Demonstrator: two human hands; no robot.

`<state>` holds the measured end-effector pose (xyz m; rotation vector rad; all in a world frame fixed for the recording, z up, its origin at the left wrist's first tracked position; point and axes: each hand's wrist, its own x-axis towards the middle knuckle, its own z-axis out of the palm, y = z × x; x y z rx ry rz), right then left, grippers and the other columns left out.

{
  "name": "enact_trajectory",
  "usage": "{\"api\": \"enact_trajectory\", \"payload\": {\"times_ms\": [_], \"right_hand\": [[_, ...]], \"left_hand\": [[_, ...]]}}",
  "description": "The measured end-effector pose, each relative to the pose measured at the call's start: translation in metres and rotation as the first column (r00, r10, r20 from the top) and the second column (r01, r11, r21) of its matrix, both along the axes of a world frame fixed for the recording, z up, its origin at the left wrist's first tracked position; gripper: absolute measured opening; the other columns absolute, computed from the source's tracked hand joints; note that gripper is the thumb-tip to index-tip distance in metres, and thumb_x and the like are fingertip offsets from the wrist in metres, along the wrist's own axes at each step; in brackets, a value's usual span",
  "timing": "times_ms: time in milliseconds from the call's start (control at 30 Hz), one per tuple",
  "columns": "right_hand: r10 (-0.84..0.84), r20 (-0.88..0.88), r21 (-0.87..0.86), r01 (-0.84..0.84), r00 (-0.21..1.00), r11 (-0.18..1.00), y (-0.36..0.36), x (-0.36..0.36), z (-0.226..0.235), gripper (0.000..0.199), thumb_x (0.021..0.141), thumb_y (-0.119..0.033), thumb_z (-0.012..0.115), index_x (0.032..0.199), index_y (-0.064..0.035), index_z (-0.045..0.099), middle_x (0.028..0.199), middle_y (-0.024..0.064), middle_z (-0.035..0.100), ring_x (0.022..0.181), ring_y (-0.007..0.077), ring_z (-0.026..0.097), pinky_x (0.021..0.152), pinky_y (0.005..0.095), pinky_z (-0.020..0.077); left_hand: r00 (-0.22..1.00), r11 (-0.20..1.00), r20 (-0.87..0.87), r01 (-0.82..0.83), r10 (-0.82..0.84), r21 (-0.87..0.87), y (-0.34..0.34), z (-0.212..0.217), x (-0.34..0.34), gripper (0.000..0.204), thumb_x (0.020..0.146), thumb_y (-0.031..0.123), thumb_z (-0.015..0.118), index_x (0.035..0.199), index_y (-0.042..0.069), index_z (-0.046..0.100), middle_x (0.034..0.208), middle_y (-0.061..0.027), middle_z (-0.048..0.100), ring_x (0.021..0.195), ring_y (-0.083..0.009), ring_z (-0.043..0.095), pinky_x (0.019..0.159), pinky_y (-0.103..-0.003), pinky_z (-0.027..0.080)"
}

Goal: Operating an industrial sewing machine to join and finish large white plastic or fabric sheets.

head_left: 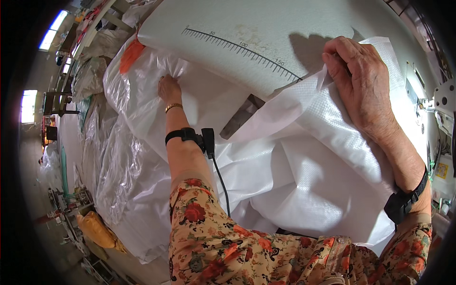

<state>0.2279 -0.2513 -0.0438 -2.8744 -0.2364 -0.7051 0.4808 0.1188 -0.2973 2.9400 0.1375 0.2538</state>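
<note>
Both my hands are on a large, loosely folded white plastic sheet. The side under my right hand (pixel 358 83) is woven plastic (pixel 327 166), and its raised edge is pinched between my thumb and bent fingers. Farther left, my left hand (pixel 169 89) is closed on the glossy, thinner-looking plastic film (pixel 137 80); creases spread from its fingers, whose tips are partly hidden. Between my hands, a dark strip (pixel 242 116) shows beside the woven edge; I cannot tell what it is.
A pale worktop (pixel 213 19) with a printed measuring scale (pixel 242 46) lies beyond the sheet. An orange scrap (pixel 131 56) is at the upper left. White machine parts (pixel 445 102) stand at the far right. A yellow-orange bundle (pixel 99 230) is low on the left.
</note>
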Motion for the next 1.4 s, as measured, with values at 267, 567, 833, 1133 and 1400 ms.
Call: {"api": "enact_trajectory", "payload": {"times_ms": [267,567,833,1133,1400], "right_hand": [[0.017,0.015,-0.011,-0.017,1.000,1.000,-0.001,-0.001,0.000,0.020,0.100,-0.022,0.058,0.089,-0.0058,0.058,0.079,0.0091,0.065,0.073,0.0285,0.064,0.079,0.0401,0.0493],[-0.003,-0.012,0.006,0.003,1.000,1.000,-0.001,0.001,0.000,0.018,0.099,-0.024,0.059,0.093,-0.0066,0.060,0.081,0.0077,0.065,0.076,0.0272,0.061,0.077,0.0387,0.0491],[-0.043,-0.077,0.006,0.044,0.996,0.999,-0.003,-0.004,0.004,0.016,0.099,-0.022,0.059,0.097,-0.0062,0.061,0.083,0.0087,0.064,0.078,0.0282,0.059,0.076,0.0387,0.0482],[-0.039,-0.050,0.031,0.041,0.998,0.999,-0.006,-0.005,0.000,0.015,0.098,-0.022,0.059,0.098,-0.0073,0.062,0.082,0.0089,0.065,0.080,0.0303,0.060,0.078,0.0403,0.0483],[-0.005,0.049,0.002,0.005,0.999,1.000,-0.006,0.004,-0.009,0.019,0.099,-0.021,0.058,0.089,-0.0054,0.057,0.077,0.0102,0.065,0.071,0.0295,0.062,0.079,0.0391,0.0502]], "left_hand": [[0.993,0.998,0.107,-0.037,0.041,-0.041,0.021,-0.014,0.009,0.021,0.089,0.018,0.059,0.099,0.005,0.073,0.100,-0.0175,0.071,0.098,-0.0382,0.067,0.087,-0.049,0.052],[0.879,0.946,0.353,-0.314,0.321,-0.079,0.061,-0.021,0.021,0.024,0.091,0.014,0.054,0.084,-0.006,0.065,0.091,-0.0250,0.070,0.082,-0.0378,0.071,0.071,-0.046,0.056],[0.805,-0.030,0.205,0.266,0.557,-0.964,0.081,0.019,0.016,0.021,0.090,0.004,0.044,0.098,-0.014,0.050,0.092,-0.0292,0.067,0.074,-0.0382,0.072,0.067,-0.040,0.064],[0.873,0.474,0.344,0.155,0.344,-0.867,0.083,0.016,0.004,0.014,0.093,0.012,0.055,0.094,-0.002,0.059,0.072,-0.0128,0.061,0.060,-0.0236,0.059,0.057,-0.034,0.049],[0.999,0.998,0.035,0.014,-0.012,-0.067,0.066,0.002,-0.054,0.038,0.084,0.027,0.077,0.114,0.007,0.066,0.110,-0.0194,0.071,0.101,-0.0385,0.067,0.086,-0.046,0.053]]}}
